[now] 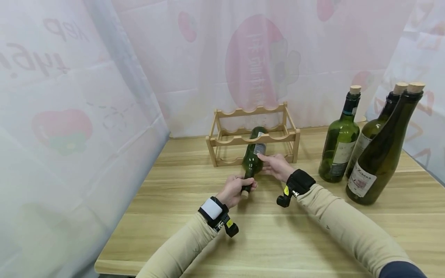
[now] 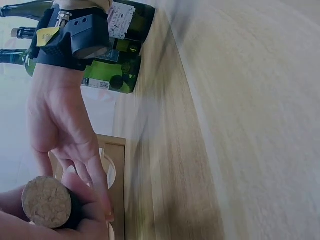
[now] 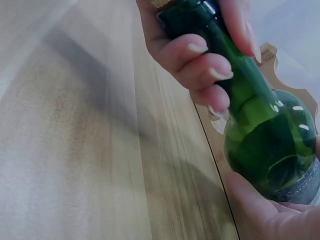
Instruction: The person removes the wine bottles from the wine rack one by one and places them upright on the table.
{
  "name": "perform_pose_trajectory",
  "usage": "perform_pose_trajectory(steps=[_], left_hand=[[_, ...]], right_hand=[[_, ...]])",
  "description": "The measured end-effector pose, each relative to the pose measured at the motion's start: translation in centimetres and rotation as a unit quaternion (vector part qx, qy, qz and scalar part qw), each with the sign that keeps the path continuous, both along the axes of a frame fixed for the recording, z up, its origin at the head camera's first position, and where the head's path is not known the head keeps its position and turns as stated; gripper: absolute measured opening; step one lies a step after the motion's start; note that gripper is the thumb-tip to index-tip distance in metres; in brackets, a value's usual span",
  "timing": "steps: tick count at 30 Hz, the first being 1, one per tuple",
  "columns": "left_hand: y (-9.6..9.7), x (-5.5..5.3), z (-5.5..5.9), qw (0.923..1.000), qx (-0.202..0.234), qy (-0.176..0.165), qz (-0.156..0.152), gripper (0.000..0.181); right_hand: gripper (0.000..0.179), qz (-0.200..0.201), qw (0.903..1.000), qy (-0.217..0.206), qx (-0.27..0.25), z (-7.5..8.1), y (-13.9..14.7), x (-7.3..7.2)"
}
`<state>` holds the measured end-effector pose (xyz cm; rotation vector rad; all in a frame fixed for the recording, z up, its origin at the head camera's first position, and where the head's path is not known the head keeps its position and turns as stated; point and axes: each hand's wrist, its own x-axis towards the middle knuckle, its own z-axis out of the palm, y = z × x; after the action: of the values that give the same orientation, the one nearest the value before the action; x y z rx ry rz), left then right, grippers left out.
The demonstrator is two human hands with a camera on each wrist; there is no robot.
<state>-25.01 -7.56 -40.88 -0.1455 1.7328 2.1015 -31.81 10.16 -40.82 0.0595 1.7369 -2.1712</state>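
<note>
A green wine bottle (image 1: 253,160) lies tilted, its base inside the lower level of a wooden wine rack (image 1: 253,139) and its corked neck pointing toward me. My left hand (image 1: 238,189) grips the neck, fingers curled round it just behind the cork (image 2: 47,202). On the bottle's body, my right hand (image 1: 277,166) holds the right side, thumb by the dark label and fingers at the underside. The right wrist view shows the left fingers (image 3: 210,75) wrapped on the neck and the right hand (image 3: 272,212) against the rounded body.
Several corked wine bottles stand at the right of the table (image 1: 167,231): a green bottle (image 1: 338,148), a taller dark bottle (image 1: 379,154) and another behind them. A printed white curtain (image 1: 194,58) hangs behind the rack and along both sides.
</note>
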Motion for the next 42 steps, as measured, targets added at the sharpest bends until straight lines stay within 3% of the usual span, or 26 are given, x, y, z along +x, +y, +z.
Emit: perform_pose_trajectory(steps=[16, 25, 36, 42], left_hand=[[-2.2, 0.6, 0.4, 0.9967, -0.034, 0.011, -0.073, 0.034], [-3.4, 1.1, 0.5, 0.9953, -0.023, 0.017, -0.093, 0.036], [-5.3, 1.5, 0.8, 0.9926, -0.039, 0.019, -0.113, 0.04], [-7.0, 1.4, 1.0, 0.988, -0.051, 0.041, -0.14, 0.035]], right_hand=[[0.063, 0.032, 0.999, -0.008, -0.029, -0.1, 0.1, 1.0], [0.074, 0.057, 0.9967, -0.029, -0.05, 0.2, -0.2, 1.4], [0.067, 0.045, 0.9966, -0.041, -0.055, 0.1, -1.3, 1.9], [0.064, 0.054, 0.9954, -0.038, -0.069, 0.0, -2.3, 2.3]])
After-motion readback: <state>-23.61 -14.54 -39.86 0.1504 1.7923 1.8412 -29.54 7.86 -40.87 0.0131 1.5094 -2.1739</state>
